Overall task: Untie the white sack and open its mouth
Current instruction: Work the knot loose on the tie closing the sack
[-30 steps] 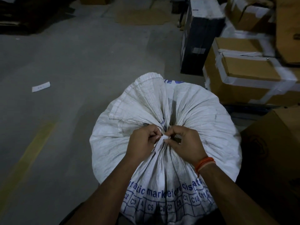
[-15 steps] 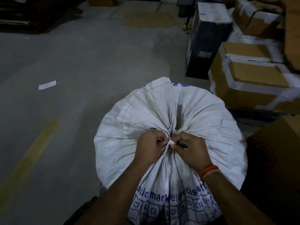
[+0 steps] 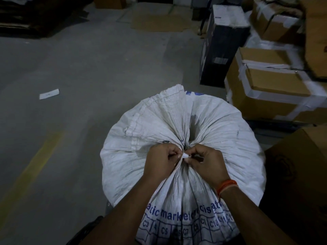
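Observation:
A full white woven sack (image 3: 217,124) with blue print stands on the floor right in front of me, its mouth gathered into a tight pleated neck. A short white tie end (image 3: 185,155) sticks out at the neck. My left hand (image 3: 161,161) and my right hand (image 3: 209,162) meet there, thumbs and fingertips pinched on the tie from either side. The knot itself is mostly hidden under my fingers. An orange band circles my right wrist.
Taped cardboard boxes (image 3: 272,89) and a black box (image 3: 223,45) stand close on the right. Another brown carton (image 3: 300,167) is beside the sack. Grey concrete floor with a yellow line (image 3: 30,170) and a white paper scrap (image 3: 49,94) lies left.
Both hands stay pinched at the sack's neck with small finger movements. The view has shifted slightly, so the sack sits a little lower and further right.

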`<state>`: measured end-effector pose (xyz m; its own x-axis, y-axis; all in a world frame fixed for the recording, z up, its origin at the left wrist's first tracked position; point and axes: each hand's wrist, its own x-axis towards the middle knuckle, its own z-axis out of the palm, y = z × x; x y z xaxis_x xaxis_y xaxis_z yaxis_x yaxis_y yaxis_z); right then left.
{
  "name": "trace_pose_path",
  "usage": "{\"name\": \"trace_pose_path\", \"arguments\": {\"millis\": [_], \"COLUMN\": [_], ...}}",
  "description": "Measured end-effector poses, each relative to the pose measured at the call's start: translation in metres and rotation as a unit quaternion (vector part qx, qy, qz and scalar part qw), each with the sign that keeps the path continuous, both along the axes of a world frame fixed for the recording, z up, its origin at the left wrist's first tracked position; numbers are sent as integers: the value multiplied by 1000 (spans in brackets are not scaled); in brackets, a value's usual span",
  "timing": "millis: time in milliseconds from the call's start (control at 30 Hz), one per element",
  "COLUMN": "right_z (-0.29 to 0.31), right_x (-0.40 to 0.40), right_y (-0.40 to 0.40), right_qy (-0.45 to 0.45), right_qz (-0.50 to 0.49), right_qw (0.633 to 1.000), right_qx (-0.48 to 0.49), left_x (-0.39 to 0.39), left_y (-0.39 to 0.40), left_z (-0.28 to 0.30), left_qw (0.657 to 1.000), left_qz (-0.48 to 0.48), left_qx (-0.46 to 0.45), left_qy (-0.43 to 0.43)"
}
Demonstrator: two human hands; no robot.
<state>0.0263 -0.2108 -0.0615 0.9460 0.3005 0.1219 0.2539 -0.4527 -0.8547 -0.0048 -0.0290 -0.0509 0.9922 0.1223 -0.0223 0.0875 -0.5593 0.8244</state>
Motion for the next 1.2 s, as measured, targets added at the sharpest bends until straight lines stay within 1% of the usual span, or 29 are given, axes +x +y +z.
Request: {"name": "trace_pose_path", "arguments": {"millis": [133,200,333,467,600,933,1200], "right_z": [-3,-1,4,5,3,0,-1], "right_x": [0,0,-2,-2,-3,-4,-6], "right_y": [3,3,2,3,5,5,6], "right_qy": [4,-2,-22,-12,-12,2,0], "right_qz": [-3,3,23,10,-5,-9,-19], "right_qw": [1000,1000,999,1000,1000,999,999], "right_qx": [8,3,2,12,16,34,29], "left_x": [3,3,3,4,4,1,3], "left_y": [12,15,17,14,11,8,4], "left_z": [2,4,1,0,0,-1,-2], "left_qw": [998,997,998,999,999,997,996], "left_qz": [7,13,11,23,34,37,45], "left_qx": [44,61,33,-5,0,-29,-33], "left_qy": [42,47,43,30,40,57,68]}}
